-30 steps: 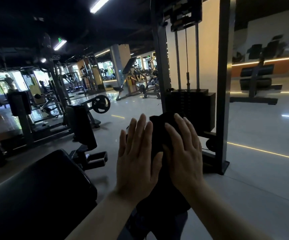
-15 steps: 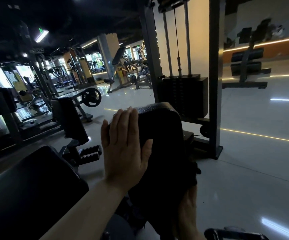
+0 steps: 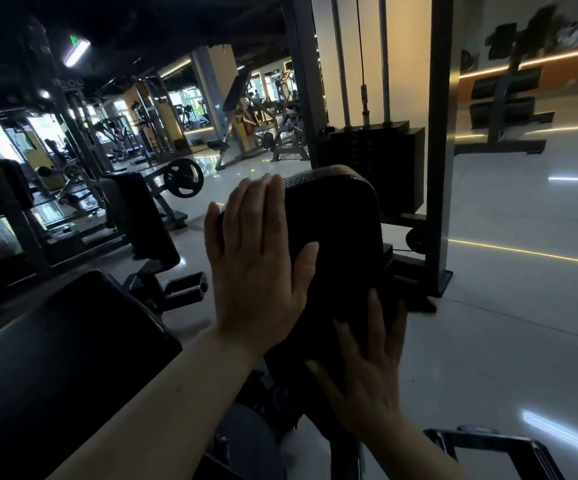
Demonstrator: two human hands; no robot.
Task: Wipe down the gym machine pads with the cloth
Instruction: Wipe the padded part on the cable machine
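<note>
A black upright machine pad stands right in front of me. My left hand lies flat against its left side, fingers straight and together, holding nothing. My right hand presses flat on the pad's lower front with its fingers spread. A dark cloth sits under that hand; it is hard to tell from the pad, and only a dark flap shows past the pad's right edge.
A large black seat pad fills the lower left. Behind the pad are a weight stack and a grey frame post. Another padded machine stands at left. A metal bar lies at bottom right. Glossy floor stretches to the right.
My right hand slid with the cloth from the pad's top to its lower part, then came up a little. My left hand stayed on the pad's left side.
</note>
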